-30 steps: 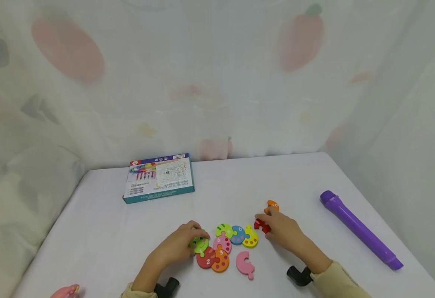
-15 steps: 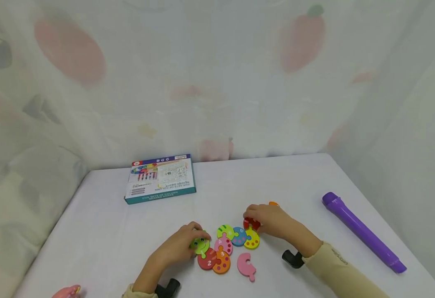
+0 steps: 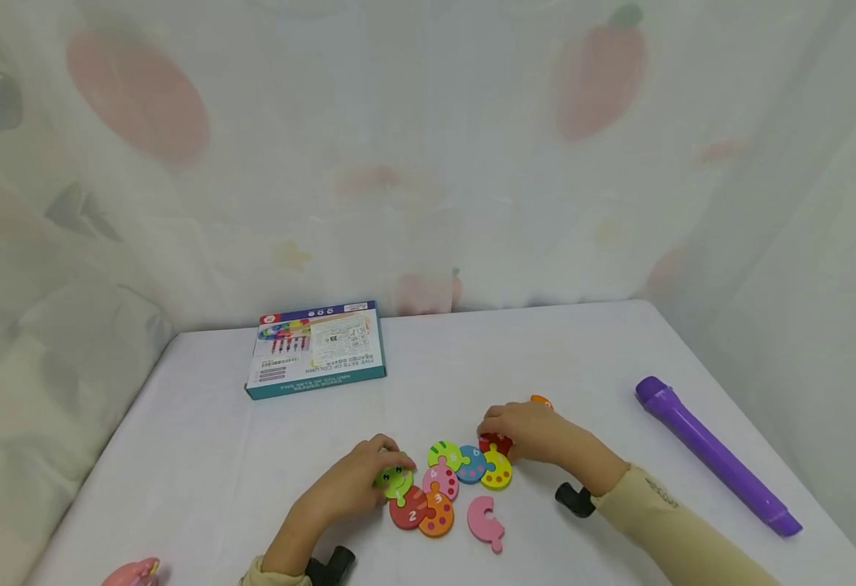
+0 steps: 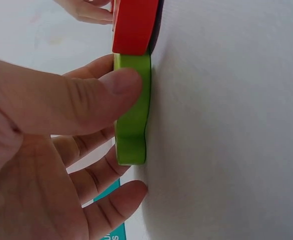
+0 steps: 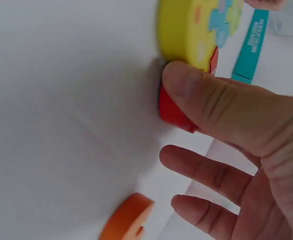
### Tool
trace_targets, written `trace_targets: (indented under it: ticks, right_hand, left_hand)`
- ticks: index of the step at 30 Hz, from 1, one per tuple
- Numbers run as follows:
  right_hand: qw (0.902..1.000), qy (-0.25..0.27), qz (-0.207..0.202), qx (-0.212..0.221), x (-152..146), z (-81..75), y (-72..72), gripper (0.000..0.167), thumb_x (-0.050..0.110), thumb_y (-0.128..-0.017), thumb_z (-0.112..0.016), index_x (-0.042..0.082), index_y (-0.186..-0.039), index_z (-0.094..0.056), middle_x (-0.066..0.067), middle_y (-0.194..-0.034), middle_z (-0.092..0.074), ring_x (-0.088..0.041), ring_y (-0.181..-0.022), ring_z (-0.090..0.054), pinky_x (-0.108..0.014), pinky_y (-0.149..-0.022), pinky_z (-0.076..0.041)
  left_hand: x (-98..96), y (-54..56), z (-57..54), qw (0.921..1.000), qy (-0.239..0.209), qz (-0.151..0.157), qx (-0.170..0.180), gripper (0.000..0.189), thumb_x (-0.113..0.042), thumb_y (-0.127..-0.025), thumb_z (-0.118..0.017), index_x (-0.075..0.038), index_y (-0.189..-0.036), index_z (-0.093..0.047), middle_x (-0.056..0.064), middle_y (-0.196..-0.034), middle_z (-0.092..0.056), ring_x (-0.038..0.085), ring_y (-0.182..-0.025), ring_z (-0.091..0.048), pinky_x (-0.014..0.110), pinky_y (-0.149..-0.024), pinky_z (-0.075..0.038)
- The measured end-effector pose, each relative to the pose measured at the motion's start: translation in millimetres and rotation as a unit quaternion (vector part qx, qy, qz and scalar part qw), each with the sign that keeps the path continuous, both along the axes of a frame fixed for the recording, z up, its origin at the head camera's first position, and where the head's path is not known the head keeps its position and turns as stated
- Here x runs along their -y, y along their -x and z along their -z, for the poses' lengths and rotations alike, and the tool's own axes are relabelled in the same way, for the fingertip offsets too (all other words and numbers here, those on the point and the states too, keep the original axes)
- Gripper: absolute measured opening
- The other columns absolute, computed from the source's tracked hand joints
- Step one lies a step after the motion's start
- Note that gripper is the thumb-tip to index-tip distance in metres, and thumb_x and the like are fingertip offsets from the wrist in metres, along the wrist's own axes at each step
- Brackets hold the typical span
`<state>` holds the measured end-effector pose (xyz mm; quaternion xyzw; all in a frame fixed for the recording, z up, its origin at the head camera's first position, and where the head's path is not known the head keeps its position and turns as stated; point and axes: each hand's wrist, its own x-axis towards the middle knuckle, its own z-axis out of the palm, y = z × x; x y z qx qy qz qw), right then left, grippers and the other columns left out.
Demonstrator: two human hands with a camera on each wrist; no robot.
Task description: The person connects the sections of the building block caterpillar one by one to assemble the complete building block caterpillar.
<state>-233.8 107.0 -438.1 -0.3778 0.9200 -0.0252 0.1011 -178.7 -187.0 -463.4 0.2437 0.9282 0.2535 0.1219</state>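
A chain of numbered, jigsaw-edged caterpillar puzzle pieces curves across the white table. At its left end my left hand (image 3: 355, 478) grips the green smiling head piece (image 3: 397, 483), the thumb along its green edge (image 4: 131, 122) in the left wrist view. The red 2 piece (image 3: 408, 511) adjoins the head. Orange, pink, green and blue pieces lead to the yellow piece (image 3: 498, 474). My right hand (image 3: 534, 431) pinches a red puzzle piece (image 5: 172, 110) right against the yellow one's knob; fingers cover much of it. Its other fingers are spread in the right wrist view.
A loose pink piece (image 3: 483, 521) lies in front of the chain. An orange piece (image 5: 126, 217) lies beyond my right hand. Farther back is a flat box (image 3: 316, 350); a purple stick-shaped object (image 3: 717, 456) lies at right, a pink object (image 3: 132, 573) at front left.
My right hand has moved left with the red piece, from beside the orange piece to the yellow piece's knob. The left hand keeps its hold on the green head piece.
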Motion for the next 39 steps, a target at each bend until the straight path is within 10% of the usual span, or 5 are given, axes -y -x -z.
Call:
trace_targets:
  ticks: [7,17,28,39]
  right_hand:
    - [0.9977,-0.005,0.045,-0.049,1,0.2,-13.3,0.046,0.018,-0.074,-0.076,0.02,-0.117,-0.061,0.0,-0.115,-0.058,-0.018,-0.098,-0.058,-0.031,-0.075,-0.053]
    - [0.9889,0.065,0.132,0.023,35,3.4,-93.0,0.049,0.052,-0.069,-0.072,0.016,-0.101,-0.064,0.01,-0.078,-0.052,-0.005,-0.067,-0.046,-0.021,-0.053,-0.042]
    - [0.9818,0.02,0.183,0.048,45,18.7,-112.0,0.041,0.035,-0.075,-0.075,0.014,-0.107,-0.06,-0.002,-0.095,-0.05,-0.012,-0.071,-0.049,-0.031,-0.066,-0.054]
    - [0.9436,0.17,0.278,0.055,5,12.8,-108.5,0.024,0.025,-0.086,-0.064,0.013,-0.107,-0.064,0.005,-0.088,-0.06,-0.014,-0.077,-0.056,-0.037,-0.075,-0.052]
  left_hand:
    - [-0.4,0.3,-0.8,0.9999,-0.001,-0.002,0.01,0.044,-0.002,-0.075,-0.07,-0.028,-0.109,-0.066,-0.002,-0.113,-0.049,0.019,-0.101,-0.045,0.04,-0.089,-0.047]
    - [0.1,1.7,-4.3,1.0,-0.001,-0.001,0.005,0.044,-0.001,-0.075,-0.069,-0.027,-0.111,-0.065,0.0,-0.113,-0.049,0.02,-0.102,-0.045,0.042,-0.09,-0.047]
    - [0.2,0.0,-4.5,1.0,-0.004,0.001,0.009,0.045,0.001,-0.075,-0.069,-0.026,-0.111,-0.066,0.001,-0.114,-0.049,0.02,-0.102,-0.045,0.042,-0.089,-0.047]
    - [0.2,-0.7,-2.3,0.9999,-0.004,0.0,0.011,0.045,0.001,-0.075,-0.068,-0.025,-0.111,-0.066,0.001,-0.115,-0.049,0.021,-0.102,-0.045,0.043,-0.089,-0.047]
